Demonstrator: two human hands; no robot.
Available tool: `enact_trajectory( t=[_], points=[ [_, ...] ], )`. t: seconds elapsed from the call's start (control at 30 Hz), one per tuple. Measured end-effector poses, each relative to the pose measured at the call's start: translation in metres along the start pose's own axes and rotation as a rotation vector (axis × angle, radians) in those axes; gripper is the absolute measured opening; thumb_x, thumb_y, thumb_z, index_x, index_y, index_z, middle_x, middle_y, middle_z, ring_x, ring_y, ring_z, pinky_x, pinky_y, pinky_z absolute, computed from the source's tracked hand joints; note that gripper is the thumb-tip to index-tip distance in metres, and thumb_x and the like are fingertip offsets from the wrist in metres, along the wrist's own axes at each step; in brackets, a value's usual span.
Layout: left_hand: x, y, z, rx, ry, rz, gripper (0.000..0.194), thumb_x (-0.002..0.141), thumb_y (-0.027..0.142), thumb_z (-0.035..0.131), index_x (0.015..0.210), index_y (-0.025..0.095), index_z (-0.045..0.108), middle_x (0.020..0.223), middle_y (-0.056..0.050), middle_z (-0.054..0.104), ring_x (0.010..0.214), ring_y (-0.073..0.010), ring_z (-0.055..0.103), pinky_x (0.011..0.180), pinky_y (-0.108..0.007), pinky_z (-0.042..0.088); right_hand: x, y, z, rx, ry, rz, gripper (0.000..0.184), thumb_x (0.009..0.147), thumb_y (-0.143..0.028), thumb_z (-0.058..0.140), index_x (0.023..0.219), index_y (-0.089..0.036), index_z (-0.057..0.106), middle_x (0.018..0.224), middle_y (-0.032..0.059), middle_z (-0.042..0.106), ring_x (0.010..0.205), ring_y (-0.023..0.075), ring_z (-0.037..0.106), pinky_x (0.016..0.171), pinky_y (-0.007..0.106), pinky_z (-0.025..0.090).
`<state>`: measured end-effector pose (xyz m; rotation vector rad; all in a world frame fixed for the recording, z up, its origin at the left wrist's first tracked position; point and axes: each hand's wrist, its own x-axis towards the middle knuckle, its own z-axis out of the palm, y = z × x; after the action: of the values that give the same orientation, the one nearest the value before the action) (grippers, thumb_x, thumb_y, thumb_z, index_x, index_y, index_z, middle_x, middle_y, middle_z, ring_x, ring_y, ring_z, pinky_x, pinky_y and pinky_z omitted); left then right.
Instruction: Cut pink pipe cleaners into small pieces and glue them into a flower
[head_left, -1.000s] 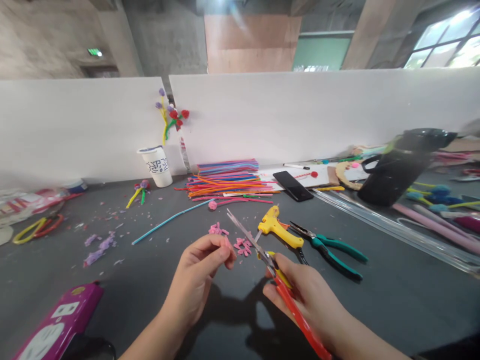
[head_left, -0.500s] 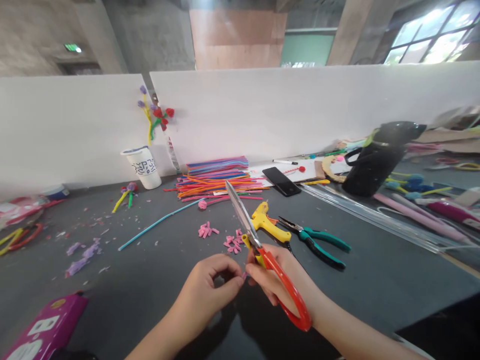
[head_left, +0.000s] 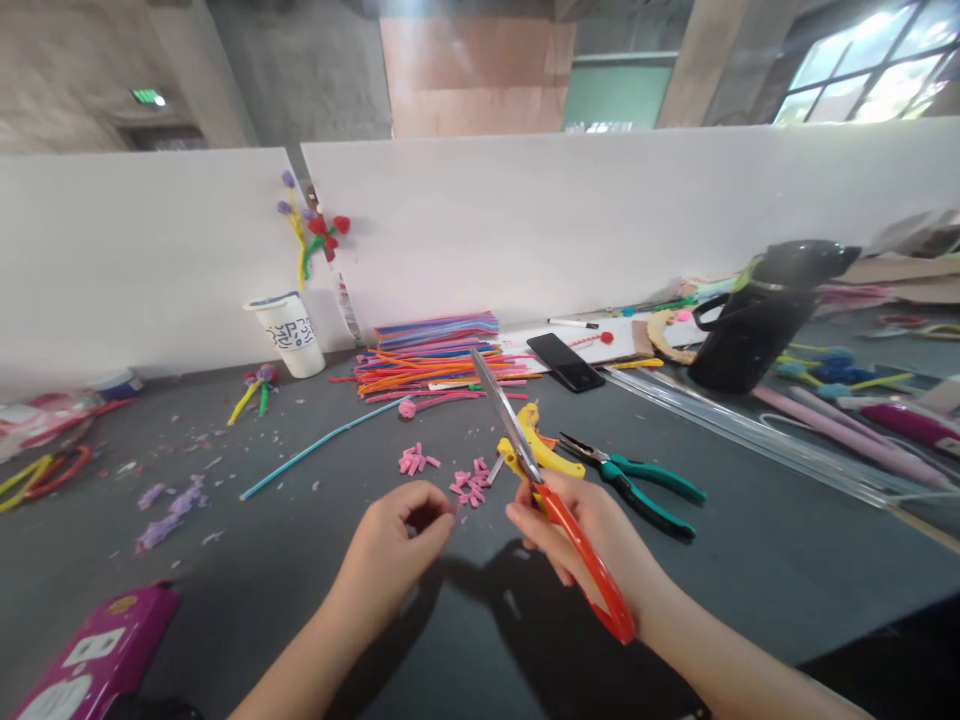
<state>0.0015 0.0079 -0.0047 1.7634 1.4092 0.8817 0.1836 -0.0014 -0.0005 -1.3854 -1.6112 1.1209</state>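
Note:
My right hand (head_left: 581,530) is wrapped around the scissors (head_left: 529,455), which have red and yellow handles; their blades point up and away, pressed close together. To the left, my left hand (head_left: 401,540) pinches thumb against forefinger, with a tiny bit of pink pipe cleaner (head_left: 454,508) showing at the tips. Just beyond the hands lie short pink pipe cleaner pieces (head_left: 470,484) and another small pink pile (head_left: 417,460). A yellow glue gun (head_left: 551,455) is partly covered by the scissors. Green-handled pliers (head_left: 637,485) rest right of my right hand.
Pipe cleaners (head_left: 420,365) are heaped at the back, near a black phone (head_left: 564,362). A paper cup (head_left: 289,335) and a black jug (head_left: 757,320) stand against the white partition (head_left: 525,230). A blue pipe cleaner (head_left: 322,445) and purple scraps (head_left: 172,515) lie leftward.
My hands have come apart: the left moved left and slightly up, the right moved a little right with the scissors. The pink bit stays at my left fingertips.

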Motion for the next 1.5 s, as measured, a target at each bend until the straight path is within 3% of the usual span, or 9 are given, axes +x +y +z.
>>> enact_trajectory(
  t=[0.13, 0.3, 0.43, 0.57, 0.77, 1.1, 1.3, 1.4, 1.5],
  points=[
    [0.011, -0.015, 0.0, 0.245, 0.03, 0.096, 0.014, 0.072, 0.02, 0.048, 0.062, 0.02, 0.059, 0.059, 0.001, 0.054, 0.056, -0.0152, 0.049, 0.054, -0.025, 0.034, 0.005, 0.004, -0.005, -0.106, 0.029, -0.014, 0.017, 0.074, -0.032, 0.049, 0.065, -0.019, 0.044, 0.048, -0.0064, 0.047, 0.031, 0.0047, 0.036, 0.033, 0.019, 0.025],
    [0.018, -0.022, 0.003, 0.294, 0.023, 0.111, 0.024, 0.077, 0.025, 0.044, 0.064, 0.021, 0.064, 0.068, -0.002, 0.063, 0.068, -0.0185, 0.057, 0.063, -0.027, 0.038, 0.008, 0.006, -0.001, -0.038, 0.026, -0.013, 0.02, 0.071, -0.034, 0.051, 0.061, -0.02, 0.041, 0.044, -0.0079, 0.043, 0.031, 0.0042, 0.032, 0.032, 0.018, 0.024],
    [0.024, -0.028, -0.015, 0.342, 0.137, 0.075, 0.026, 0.079, 0.027, 0.041, 0.066, 0.02, 0.061, 0.069, -0.002, 0.062, 0.068, -0.0188, 0.057, 0.063, -0.027, 0.039, 0.008, 0.004, 0.0, -0.004, 0.039, 0.018, 0.021, 0.068, -0.032, 0.055, 0.058, -0.021, 0.04, 0.039, -0.0106, 0.032, 0.029, 0.0047, 0.029, 0.03, 0.018, 0.023],
    [0.031, -0.038, -0.031, 0.402, 0.222, 0.055, 0.022, 0.077, 0.022, 0.04, 0.081, 0.019, 0.062, 0.08, -0.004, 0.062, 0.074, -0.0193, 0.057, 0.067, -0.028, 0.041, 0.006, 0.002, -0.006, -0.005, 0.039, 0.08, 0.016, 0.068, -0.028, 0.056, 0.061, -0.022, 0.042, 0.042, -0.01, 0.034, 0.031, 0.0055, 0.029, 0.031, 0.018, 0.023],
    [0.036, -0.044, -0.019, 0.513, 0.16, 0.131, 0.03, 0.083, 0.025, 0.038, 0.097, 0.021, 0.063, 0.089, -0.005, 0.06, 0.081, -0.0184, 0.057, 0.073, -0.028, 0.042, 0.005, 0.006, -0.007, -0.147, 0.045, -0.037, 0.025, 0.068, -0.027, 0.054, 0.055, -0.021, 0.033, 0.05, -0.0078, 0.03, 0.045, 0.0071, 0.031, 0.043, 0.019, 0.028],
    [0.055, -0.027, -0.004, 0.725, 0.015, 0.259, 0.023, 0.08, 0.014, 0.042, 0.081, 0.018, 0.065, 0.083, -0.009, 0.056, 0.083, -0.0232, 0.051, 0.078, -0.037, 0.037, 0.006, 0.009, -0.004, -0.192, 0.058, -0.088, 0.03, 0.067, -0.025, 0.052, 0.052, -0.021, 0.027, 0.047, -0.0083, 0.026, 0.047, 0.0077, 0.023, 0.043, 0.02, 0.023],
    [0.065, -0.028, 0.003, 0.612, 0.038, 0.212, 0.018, 0.076, 0.011, 0.044, 0.065, 0.018, 0.057, 0.079, -0.009, 0.056, 0.085, -0.0251, 0.052, 0.081, -0.04, 0.035, 0.005, 0.012, -0.006, -0.174, 0.082, -0.095, 0.028, 0.067, -0.025, 0.053, 0.052, -0.02, 0.03, 0.047, -0.0082, 0.028, 0.047, 0.0073, 0.024, 0.043, 0.02, 0.022],
    [0.056, -0.021, -0.001, 0.457, 0.066, 0.154, 0.015, 0.079, 0.017, 0.04, 0.072, 0.019, 0.053, 0.076, -0.007, 0.058, 0.078, -0.0225, 0.055, 0.076, -0.038, 0.039, 0.003, 0.013, -0.008, -0.151, 0.08, -0.088, 0.029, 0.067, -0.027, 0.054, 0.052, -0.02, 0.031, 0.048, -0.008, 0.029, 0.048, 0.0073, 0.025, 0.044, 0.021, 0.023],
    [0.038, -0.011, -0.001, 0.247, 0.008, 0.089, 0.013, 0.082, 0.024, 0.037, 0.08, 0.018, 0.048, 0.068, -0.004, 0.061, 0.061, -0.0172, 0.059, 0.061, -0.031, 0.045, 0.001, 0.011, -0.01, -0.106, 0.062, -0.062, 0.029, 0.067, -0.03, 0.055, 0.053, -0.02, 0.031, 0.048, -0.0081, 0.029, 0.046, 0.0071, 0.028, 0.043, 0.021, 0.024]
  ],
)
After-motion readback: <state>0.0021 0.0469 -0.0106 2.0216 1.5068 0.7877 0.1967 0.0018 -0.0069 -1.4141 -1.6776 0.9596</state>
